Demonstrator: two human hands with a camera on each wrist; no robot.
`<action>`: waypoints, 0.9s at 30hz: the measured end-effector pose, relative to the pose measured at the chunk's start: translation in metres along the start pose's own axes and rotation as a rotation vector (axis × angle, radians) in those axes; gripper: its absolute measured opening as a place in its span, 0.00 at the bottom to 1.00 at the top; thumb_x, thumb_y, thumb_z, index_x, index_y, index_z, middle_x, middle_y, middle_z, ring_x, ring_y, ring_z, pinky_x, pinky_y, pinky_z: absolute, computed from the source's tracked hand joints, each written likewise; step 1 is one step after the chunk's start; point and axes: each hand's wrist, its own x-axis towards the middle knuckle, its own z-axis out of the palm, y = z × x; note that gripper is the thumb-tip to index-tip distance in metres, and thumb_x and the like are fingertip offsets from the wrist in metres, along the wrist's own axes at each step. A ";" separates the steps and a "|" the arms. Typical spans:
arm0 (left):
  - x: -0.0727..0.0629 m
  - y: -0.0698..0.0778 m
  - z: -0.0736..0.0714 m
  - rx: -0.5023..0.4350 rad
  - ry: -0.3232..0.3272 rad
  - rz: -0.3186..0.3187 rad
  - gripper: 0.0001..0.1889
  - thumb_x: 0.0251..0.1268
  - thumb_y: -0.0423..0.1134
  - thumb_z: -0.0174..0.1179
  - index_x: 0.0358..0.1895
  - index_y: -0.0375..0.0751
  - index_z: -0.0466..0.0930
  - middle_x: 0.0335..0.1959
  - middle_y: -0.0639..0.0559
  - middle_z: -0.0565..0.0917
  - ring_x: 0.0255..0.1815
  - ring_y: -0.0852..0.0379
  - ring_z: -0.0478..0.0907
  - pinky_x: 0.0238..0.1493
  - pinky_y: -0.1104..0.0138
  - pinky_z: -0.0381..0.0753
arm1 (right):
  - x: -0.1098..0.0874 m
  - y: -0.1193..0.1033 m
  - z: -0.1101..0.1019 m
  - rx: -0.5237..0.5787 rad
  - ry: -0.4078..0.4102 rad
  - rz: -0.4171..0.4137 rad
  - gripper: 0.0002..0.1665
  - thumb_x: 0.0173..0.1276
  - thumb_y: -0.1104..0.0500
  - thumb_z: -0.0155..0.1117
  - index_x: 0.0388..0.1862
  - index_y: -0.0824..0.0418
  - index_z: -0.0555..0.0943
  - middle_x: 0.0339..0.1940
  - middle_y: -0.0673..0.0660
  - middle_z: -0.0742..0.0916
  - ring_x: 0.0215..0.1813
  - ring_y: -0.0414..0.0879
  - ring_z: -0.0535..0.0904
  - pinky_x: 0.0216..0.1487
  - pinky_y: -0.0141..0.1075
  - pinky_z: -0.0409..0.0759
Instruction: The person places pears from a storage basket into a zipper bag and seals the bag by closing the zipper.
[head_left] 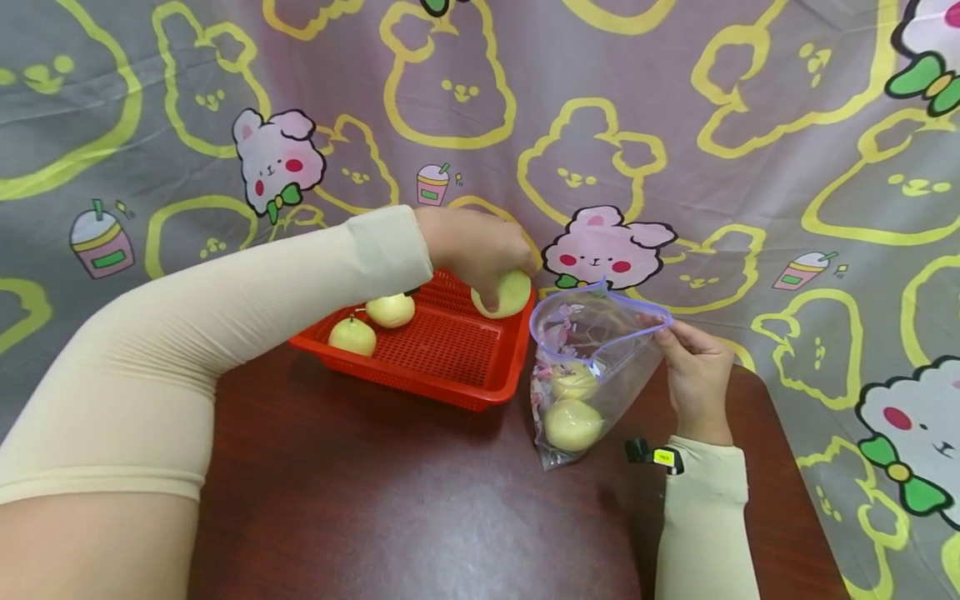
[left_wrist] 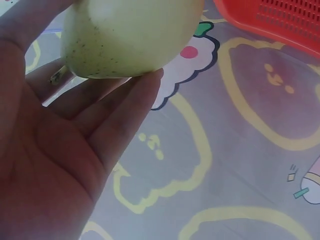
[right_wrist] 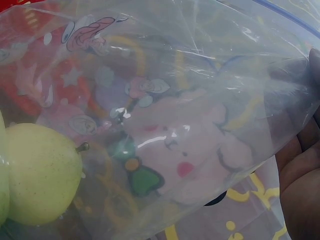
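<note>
While the left hand (head_left: 476, 246) grips a pear (head_left: 516, 293) near the right end of the red basket (head_left: 420, 383), the right hand (head_left: 699, 371) pinches the rim of the clear bag (head_left: 630, 367); pear's prob. firm, weighty & a bit slick (bruises easily, I'd guess), so best cupped round its fat middle, w/ the limp bag held by its edge

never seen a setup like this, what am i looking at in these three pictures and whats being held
There's no robot here, just a person's two bare hands. The wide picture comes from a camera worn on the head; the other two come from a camera on each wrist, facing that hand's work. On the dark table is a red basket with two pears in it. The left hand holds another pear; the right hand grips an open clear bag with two more pears inside.
</note>
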 end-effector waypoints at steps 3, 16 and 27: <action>0.003 0.002 -0.001 -0.004 0.006 0.016 0.25 0.48 0.45 0.74 0.54 0.50 0.82 0.43 0.57 0.81 0.42 0.54 0.75 0.44 0.61 0.75 | 0.000 0.001 -0.001 -0.003 -0.001 0.005 0.13 0.60 0.82 0.59 0.44 0.90 0.75 0.38 0.72 0.86 0.44 0.58 0.85 0.49 0.40 0.80; 0.020 0.015 -0.009 0.016 0.052 0.080 0.24 0.51 0.43 0.71 0.54 0.49 0.79 0.40 0.55 0.79 0.40 0.54 0.74 0.42 0.64 0.75 | 0.002 0.002 -0.002 0.014 -0.001 0.007 0.13 0.60 0.83 0.58 0.44 0.91 0.74 0.38 0.72 0.86 0.44 0.58 0.85 0.49 0.40 0.80; 0.038 0.028 -0.006 0.042 0.092 0.141 0.25 0.52 0.45 0.71 0.56 0.48 0.78 0.41 0.56 0.79 0.42 0.55 0.73 0.44 0.65 0.74 | 0.000 0.001 -0.001 0.012 0.000 0.010 0.12 0.61 0.84 0.57 0.44 0.89 0.76 0.38 0.71 0.86 0.43 0.58 0.85 0.51 0.42 0.79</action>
